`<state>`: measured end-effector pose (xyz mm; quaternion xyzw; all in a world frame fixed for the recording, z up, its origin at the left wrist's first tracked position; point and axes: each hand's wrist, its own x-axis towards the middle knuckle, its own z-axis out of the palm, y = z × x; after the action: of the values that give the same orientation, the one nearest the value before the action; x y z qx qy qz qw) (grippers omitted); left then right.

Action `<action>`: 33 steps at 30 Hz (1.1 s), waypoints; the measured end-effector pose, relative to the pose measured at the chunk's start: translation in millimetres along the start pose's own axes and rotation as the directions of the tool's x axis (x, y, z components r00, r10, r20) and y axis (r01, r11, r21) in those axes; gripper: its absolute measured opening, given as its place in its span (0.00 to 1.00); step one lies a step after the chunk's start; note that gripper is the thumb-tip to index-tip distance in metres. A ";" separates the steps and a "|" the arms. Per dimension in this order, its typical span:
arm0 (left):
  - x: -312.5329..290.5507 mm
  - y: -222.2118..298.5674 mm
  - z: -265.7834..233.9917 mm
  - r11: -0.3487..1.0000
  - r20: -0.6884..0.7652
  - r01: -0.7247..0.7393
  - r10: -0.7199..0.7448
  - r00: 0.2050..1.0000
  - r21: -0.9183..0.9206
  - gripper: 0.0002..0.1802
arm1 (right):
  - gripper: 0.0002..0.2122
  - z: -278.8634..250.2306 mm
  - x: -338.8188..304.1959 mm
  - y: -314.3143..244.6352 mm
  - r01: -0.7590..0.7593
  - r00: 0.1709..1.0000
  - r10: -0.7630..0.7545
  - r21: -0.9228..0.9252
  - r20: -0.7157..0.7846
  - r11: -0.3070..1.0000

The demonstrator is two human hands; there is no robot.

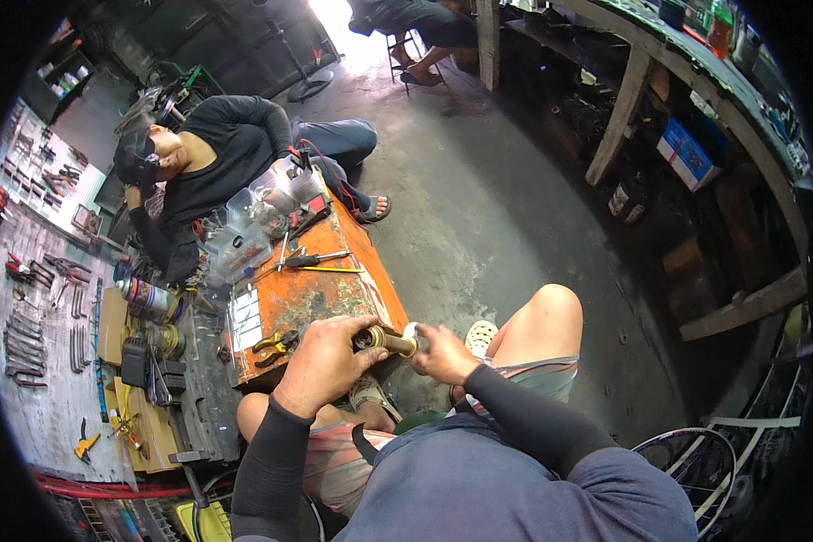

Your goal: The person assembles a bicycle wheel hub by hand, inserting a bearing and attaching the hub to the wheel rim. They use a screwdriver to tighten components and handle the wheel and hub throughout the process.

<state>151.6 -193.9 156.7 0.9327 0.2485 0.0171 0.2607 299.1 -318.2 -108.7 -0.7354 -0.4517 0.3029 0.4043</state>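
Note:
In front of my lap, both hands hold a gold-coloured metal hub (pixel 392 342), a short tube with a flange at each end, lying roughly level. My left hand (pixel 323 359) wraps its left end, where a dark round opening faces up. My right hand (pixel 444 354) grips the right end, its fingers closed beside a small white piece (pixel 410 331) that I cannot make out. Just left of my left hand, yellow-handled pliers (pixel 274 346) lie on the worn orange bench (pixel 321 303). A screwdriver (pixel 314 259) and a yellow pencil-like stick (pixel 338 269) lie farther back on it.
Clear plastic bins (pixel 244 237) of small parts stand at the bench's far end, beside a seated person (pixel 217 154) in black. A tool board (pixel 45 298) runs along the left. A wooden workbench (pixel 637 90) stands right, a spoked wheel (pixel 696 452) at lower right.

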 end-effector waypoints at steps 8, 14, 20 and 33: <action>-19.0 -6.6 41.1 0.942 -0.311 0.019 -0.129 0.942 -0.334 0.27 | 0.18 -88.7 -6.2 -120.7 0.291 0.949 -0.313 0.295 0.030 0.910; -21.0 -9.2 75.5 0.798 -0.378 -0.010 -0.274 0.884 -0.602 0.29 | 0.19 -110.1 -11.1 -157.0 -0.189 0.960 0.014 0.614 0.279 0.766; -24.6 -24.8 88.9 0.516 -0.233 -0.051 -0.295 0.927 -0.855 0.27 | 0.21 -95.5 1.0 -140.9 -0.314 0.932 0.032 0.762 0.360 0.567; -28.5 -36.5 101.7 -0.113 0.017 -0.016 -0.282 0.959 -0.994 0.19 | 0.18 -104.5 -7.0 -147.3 -0.352 0.932 0.133 0.752 0.338 0.558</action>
<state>126.5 -229.0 53.6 0.3946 0.2717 0.2625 0.8376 319.2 -319.1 70.9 -0.4867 -0.2060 0.6134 0.5868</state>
